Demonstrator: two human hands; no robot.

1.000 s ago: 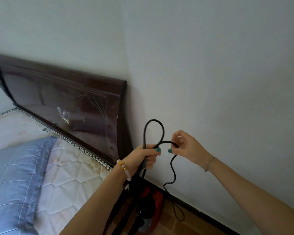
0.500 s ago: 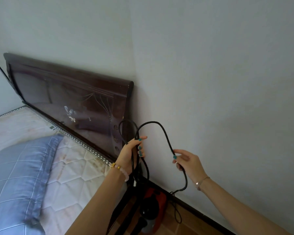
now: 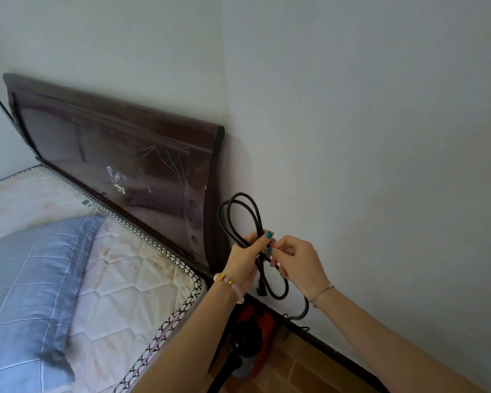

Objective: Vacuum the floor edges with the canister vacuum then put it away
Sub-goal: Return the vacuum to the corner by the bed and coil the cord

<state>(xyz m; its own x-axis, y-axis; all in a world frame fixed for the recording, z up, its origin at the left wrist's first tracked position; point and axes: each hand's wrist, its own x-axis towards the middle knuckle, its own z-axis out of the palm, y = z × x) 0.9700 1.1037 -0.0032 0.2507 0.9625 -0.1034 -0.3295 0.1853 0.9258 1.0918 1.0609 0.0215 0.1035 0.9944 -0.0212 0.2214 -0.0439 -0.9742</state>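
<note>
Black power cord [image 3: 240, 194] is gathered in loops in front of the white wall [image 3: 366, 137]. Left hand [image 3: 243, 258] grips the loops, fingers curled round them. Right hand [image 3: 301, 263] touches the left and pinches a strand between thumb and fingertips. The plug [image 3: 262, 290] hangs below the hands. The red canister vacuum [image 3: 257, 333] stands on the tiled floor [image 3: 304, 367] between mattress [image 3: 119, 265] and wall, below the dark wooden headboard [image 3: 111, 154]. A grey-blue pillow [image 3: 31, 273] lies on the mattress.

I see a dark wooden headboard [image 3: 111, 154] at ten o'clock, against the wall [image 3: 352, 109]; a blue pillow [image 3: 31, 279] lies on the quilted mattress [image 3: 131, 273] at eight o'clock.
</note>
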